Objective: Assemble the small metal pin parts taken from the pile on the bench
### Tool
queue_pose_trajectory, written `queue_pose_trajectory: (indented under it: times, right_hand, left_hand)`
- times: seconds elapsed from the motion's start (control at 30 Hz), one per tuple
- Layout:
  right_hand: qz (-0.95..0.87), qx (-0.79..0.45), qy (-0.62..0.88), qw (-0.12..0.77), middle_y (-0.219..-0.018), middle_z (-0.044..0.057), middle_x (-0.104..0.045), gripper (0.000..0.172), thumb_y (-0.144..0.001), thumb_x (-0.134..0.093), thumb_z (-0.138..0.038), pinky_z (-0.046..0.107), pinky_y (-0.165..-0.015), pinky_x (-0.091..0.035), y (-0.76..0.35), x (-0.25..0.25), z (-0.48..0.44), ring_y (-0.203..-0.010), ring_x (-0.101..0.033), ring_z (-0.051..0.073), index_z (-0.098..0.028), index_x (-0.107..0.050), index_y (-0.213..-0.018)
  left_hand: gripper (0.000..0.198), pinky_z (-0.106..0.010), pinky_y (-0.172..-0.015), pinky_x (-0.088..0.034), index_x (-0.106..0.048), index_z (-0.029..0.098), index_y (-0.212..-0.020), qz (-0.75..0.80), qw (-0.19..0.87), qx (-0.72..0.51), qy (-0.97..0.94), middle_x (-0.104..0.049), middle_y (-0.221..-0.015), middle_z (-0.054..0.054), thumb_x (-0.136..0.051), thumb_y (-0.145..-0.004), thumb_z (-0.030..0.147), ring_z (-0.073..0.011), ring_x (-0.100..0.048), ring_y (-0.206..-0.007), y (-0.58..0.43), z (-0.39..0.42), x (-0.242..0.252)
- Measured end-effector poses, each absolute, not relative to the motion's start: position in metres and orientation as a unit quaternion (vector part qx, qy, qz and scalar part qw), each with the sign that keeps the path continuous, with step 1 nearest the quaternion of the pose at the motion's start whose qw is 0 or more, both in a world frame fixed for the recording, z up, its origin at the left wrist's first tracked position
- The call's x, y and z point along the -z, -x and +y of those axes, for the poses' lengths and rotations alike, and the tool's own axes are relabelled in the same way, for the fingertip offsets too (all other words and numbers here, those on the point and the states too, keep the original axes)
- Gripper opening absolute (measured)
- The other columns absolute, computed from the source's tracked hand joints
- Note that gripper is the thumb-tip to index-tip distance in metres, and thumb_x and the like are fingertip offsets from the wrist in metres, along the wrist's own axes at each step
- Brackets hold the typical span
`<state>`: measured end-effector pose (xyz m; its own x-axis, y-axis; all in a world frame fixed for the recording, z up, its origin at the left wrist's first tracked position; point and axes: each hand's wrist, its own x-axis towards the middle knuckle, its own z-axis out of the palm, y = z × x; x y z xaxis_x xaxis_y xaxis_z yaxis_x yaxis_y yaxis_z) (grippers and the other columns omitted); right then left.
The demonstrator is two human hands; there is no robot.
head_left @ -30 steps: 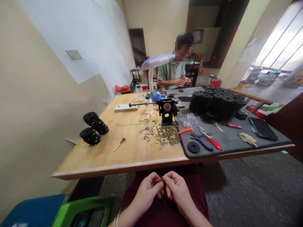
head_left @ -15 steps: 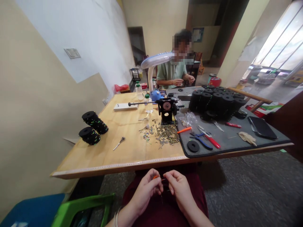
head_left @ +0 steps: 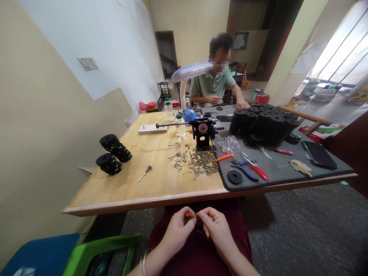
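Above my lap, in front of the table edge, my left hand [head_left: 181,225] is closed round a small orange piece [head_left: 188,215] that shows between its thumb and fingers. Its kind is too small to make out. My right hand [head_left: 213,222] pinches at something thin right beside the left fingertips; I cannot tell what it is. The fingertips of both hands nearly meet. Beyond them on the table lie a heap of small metal pieces [head_left: 202,163] and some tiny coloured beads [head_left: 178,165]. A black winding machine with a dial [head_left: 202,134] stands behind the heap.
Black foam spools [head_left: 264,122] crowd the grey mat [head_left: 276,168], with two spool stacks [head_left: 115,147] at left. Blue pliers [head_left: 245,170], a red-handled tool [head_left: 258,170] and a foam ring [head_left: 235,177] lie near the front. A co-worker [head_left: 214,84] sits opposite, behind a lamp [head_left: 189,73].
My hands have drawn slightly closer together at the fingertips. The co-worker's one arm has stretched out toward the black spools, and their head has turned and lowered.
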<state>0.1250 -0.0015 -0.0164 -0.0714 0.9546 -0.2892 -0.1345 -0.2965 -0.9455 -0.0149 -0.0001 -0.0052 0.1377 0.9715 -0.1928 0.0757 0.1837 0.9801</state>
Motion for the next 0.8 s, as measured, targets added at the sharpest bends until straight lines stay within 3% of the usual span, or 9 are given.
queue_pose_trajectory:
  times: [0.4, 0.6, 0.8]
  right_hand:
    - [-0.408, -0.654, 0.48, 0.419, -0.045, -0.01, -0.033, 0.041, -0.071, -0.063, -0.057, 0.021, -0.043, -0.016, -0.127, 0.016, -0.001, -0.042, -0.024, 0.006, -0.019, -0.05, -0.067]
    - [-0.477, -0.629, 0.488, 0.371, -0.046, -0.01, -0.031, 0.021, -0.068, -0.061, -0.033, 0.023, -0.045, -0.016, -0.126, 0.015, -0.001, -0.045, -0.022, 0.007, -0.018, -0.049, -0.06]
    - [-0.491, -0.611, 0.484, 0.39, -0.046, -0.01, -0.033, 0.006, -0.063, -0.047, -0.02, 0.021, -0.044, -0.019, -0.127, 0.017, -0.003, -0.044, -0.023, 0.007, -0.02, -0.044, -0.058]
  left_hand:
    - [0.016, -0.025, -0.067, -0.043, -0.067, 0.015, -0.07, 0.53, 0.549, -0.406, -0.502, -0.065, -0.069, -0.004, -0.069, -0.071, 0.031, -0.018, -0.057, -0.068, 0.019, 0.002, -0.007]
    - [0.017, -0.023, -0.064, -0.042, -0.066, 0.017, -0.079, 0.517, 0.559, -0.429, -0.486, -0.063, -0.076, -0.002, -0.067, -0.076, 0.034, -0.0151, -0.055, -0.069, 0.022, 0.004, -0.003]
    - [0.026, -0.023, -0.058, -0.04, -0.066, 0.016, -0.08, 0.535, 0.539, -0.465, -0.455, -0.061, -0.068, -0.001, -0.07, -0.072, 0.04, -0.0148, -0.053, -0.063, 0.021, 0.007, -0.002]
